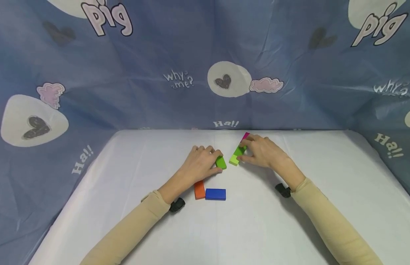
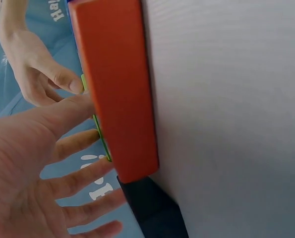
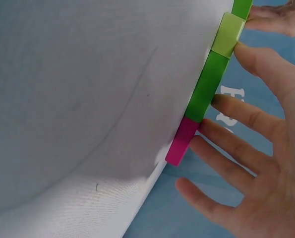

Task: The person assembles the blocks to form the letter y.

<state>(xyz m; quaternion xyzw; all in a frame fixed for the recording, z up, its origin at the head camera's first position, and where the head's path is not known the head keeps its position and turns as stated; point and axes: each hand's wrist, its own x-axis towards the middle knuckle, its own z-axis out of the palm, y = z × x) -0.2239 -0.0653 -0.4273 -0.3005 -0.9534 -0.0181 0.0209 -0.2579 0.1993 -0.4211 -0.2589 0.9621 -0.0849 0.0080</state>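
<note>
My left hand (image 1: pixel 215 162) pinches a dark green block (image 1: pixel 221 162) between thumb and fingers near the table's middle. Just to its right lies a slanted row of blocks: light green (image 1: pixel 234 159), green (image 1: pixel 239 151) and magenta (image 1: pixel 246 136). My right hand (image 1: pixel 246 154) rests against this row with straight fingers. In the right wrist view the thumb touches the light green block (image 3: pixel 228 34) and the fingers (image 3: pixel 236 106) touch the green (image 3: pixel 206 89) and magenta (image 3: pixel 183 141) blocks. The left wrist view is filled by an orange block (image 2: pixel 117 89) beside my left hand (image 2: pixel 90 121).
An orange block (image 1: pixel 199 190) and a blue block (image 1: pixel 215 194) lie side by side under my left wrist on the white table (image 1: pixel 291 228). A blue patterned cloth (image 1: pixel 178 55) walls in the back and both sides.
</note>
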